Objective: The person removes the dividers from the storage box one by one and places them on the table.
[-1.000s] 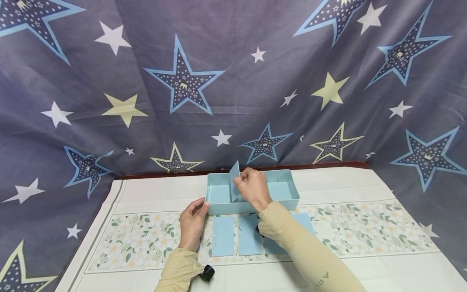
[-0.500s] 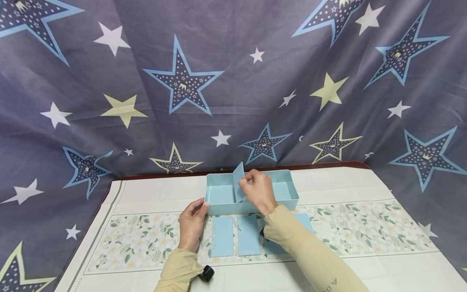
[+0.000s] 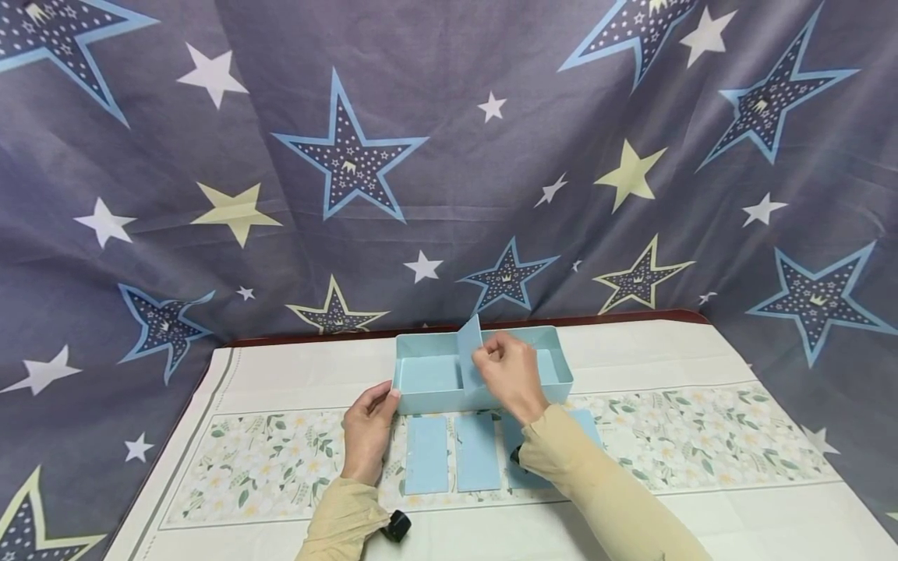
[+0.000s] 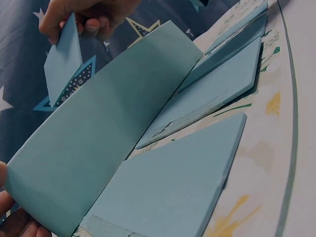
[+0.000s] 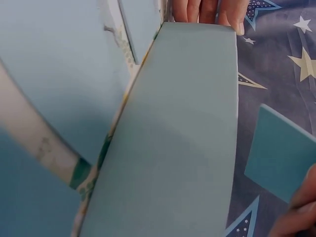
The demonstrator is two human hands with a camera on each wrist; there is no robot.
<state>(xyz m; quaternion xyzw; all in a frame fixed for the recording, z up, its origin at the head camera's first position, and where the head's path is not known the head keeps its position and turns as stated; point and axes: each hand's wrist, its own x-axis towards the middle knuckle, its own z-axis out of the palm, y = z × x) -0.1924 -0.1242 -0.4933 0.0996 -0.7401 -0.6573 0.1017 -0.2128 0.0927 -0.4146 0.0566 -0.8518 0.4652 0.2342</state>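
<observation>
A long light-blue open box [image 3: 429, 402] sits on the table. My left hand [image 3: 368, 433] holds its left end, with the thumb at the rim near the front corner. My right hand [image 3: 514, 375] pinches a thin light-blue divider panel [image 3: 470, 343] by its right edge. The panel stands upright and crosswise at the box, and its top rises above the rim. In the left wrist view the divider [image 4: 63, 61] shows above the box's long wall [image 4: 106, 118]. In the right wrist view the left fingers [image 5: 207, 10] lie against the box's end. The divider's lower edge is hidden.
Several flat blue panels lie in a row before the box, among them a left panel [image 3: 426, 456] and a middle one [image 3: 479, 453]; my right forearm partly covers the others. A floral white cloth [image 3: 273, 460] covers the table. Behind it hangs a star-patterned curtain [image 3: 449, 195].
My right hand and the divider have shifted to the right along the box. The left hand stays at the box's left end. The loose panels have not moved.
</observation>
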